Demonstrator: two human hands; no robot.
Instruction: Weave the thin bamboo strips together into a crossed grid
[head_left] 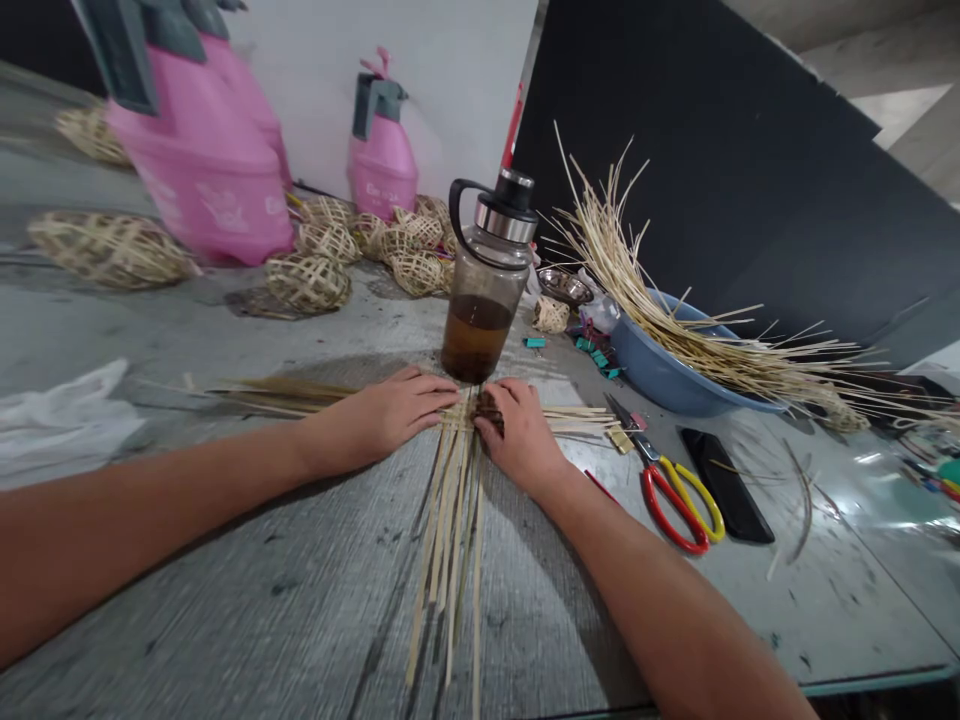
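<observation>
Thin bamboo strips (448, 500) cross on the grey table in front of me, some running toward me and others out to both sides. My left hand (397, 412) lies flat over the left side of the crossing, fingers stretched out and touching the strips. At the right side, my right hand (521, 432) is closed, with thumb and fingers bent together on the strips. A small dark patch shows between them, too shadowed to make out. Just behind both hands stands a bottle (484, 290) with brown liquid, its black loop handle on the left.
Scissors (679, 500) with red and yellow handles and a black phone (726, 485) lie at right. A blue basin (660, 365) holds long bamboo strips. Pink spray bottles (202, 160) and woven bamboo balls (307, 280) stand behind; a white plastic bag (67, 420) is at left.
</observation>
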